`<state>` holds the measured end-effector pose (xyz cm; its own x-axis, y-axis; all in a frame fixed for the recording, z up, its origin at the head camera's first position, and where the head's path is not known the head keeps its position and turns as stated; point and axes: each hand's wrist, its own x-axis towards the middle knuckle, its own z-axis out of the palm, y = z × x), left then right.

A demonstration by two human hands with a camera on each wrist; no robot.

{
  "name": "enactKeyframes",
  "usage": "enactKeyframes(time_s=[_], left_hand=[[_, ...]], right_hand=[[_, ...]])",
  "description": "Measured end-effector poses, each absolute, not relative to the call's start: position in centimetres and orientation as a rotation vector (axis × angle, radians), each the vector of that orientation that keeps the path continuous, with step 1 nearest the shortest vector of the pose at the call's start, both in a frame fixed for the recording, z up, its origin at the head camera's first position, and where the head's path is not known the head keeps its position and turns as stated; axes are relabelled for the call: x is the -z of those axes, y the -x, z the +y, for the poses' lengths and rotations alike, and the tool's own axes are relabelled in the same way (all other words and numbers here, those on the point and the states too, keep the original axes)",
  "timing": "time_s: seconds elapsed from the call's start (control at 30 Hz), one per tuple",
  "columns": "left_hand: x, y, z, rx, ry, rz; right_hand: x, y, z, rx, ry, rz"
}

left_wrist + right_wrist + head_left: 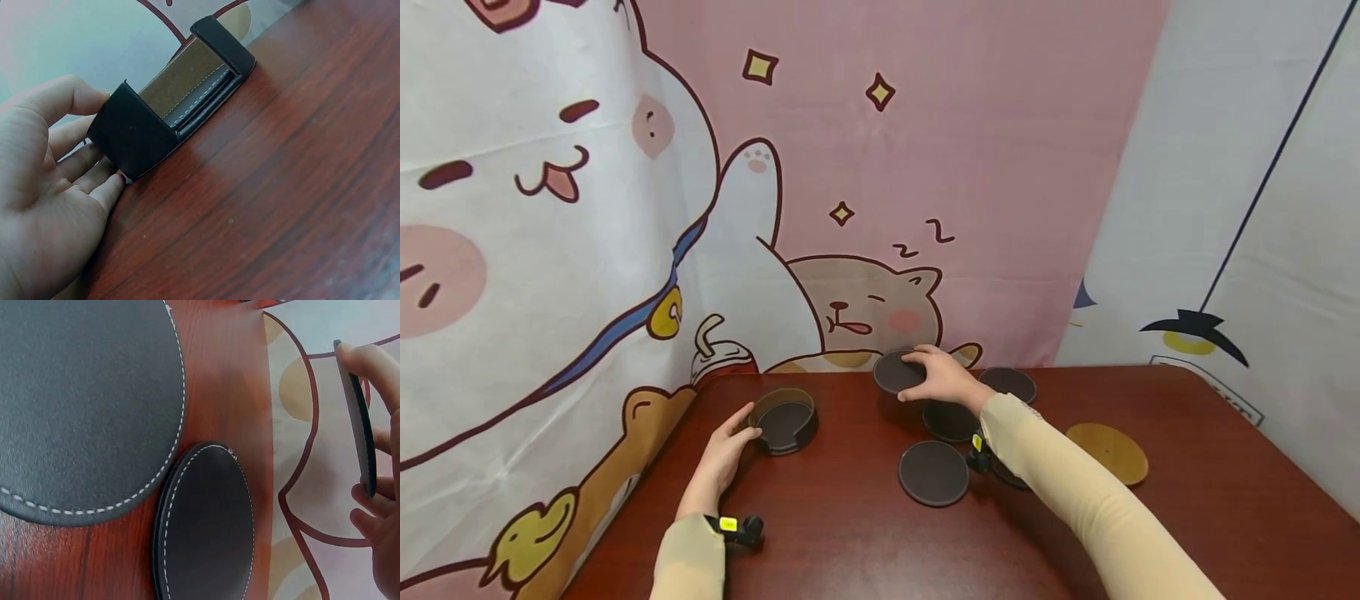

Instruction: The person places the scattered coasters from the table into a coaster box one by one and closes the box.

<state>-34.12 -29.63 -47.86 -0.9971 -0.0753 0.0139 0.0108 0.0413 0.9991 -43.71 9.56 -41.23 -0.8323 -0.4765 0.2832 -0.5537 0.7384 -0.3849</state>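
Observation:
A round, open-fronted black coaster holder (805,432) with a brown lining stands on the table at the left, with black coasters (215,94) lying inside it. My left hand (722,454) grips its left side, thumb and fingers against the outer wall. My right hand (946,379) pinches a black coaster (892,373) by its edge, raised over the back of the table; the right wrist view shows this coaster edge-on (357,425). Below that hand lie more stitched black coasters, one at the front (934,473) and one partly behind the wrist (951,421).
Another black coaster (1009,384) lies at the back right, and one (1007,473) is mostly hidden under the right forearm. A tan disc (1108,452) lies farther right on the red-brown wooden table (820,533). A cartoon-printed cloth (1000,167) hangs behind the table's back edge.

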Motion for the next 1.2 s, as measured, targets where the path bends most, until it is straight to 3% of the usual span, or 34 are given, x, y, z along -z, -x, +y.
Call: enactKeyframes(time_s=[1.2], left_hand=[[47.9,34.1,-30.0,2.09,-0.04,-2.239]], right_hand=[[42.6,42.3,3.0,-0.709,-0.968,-2.791]])
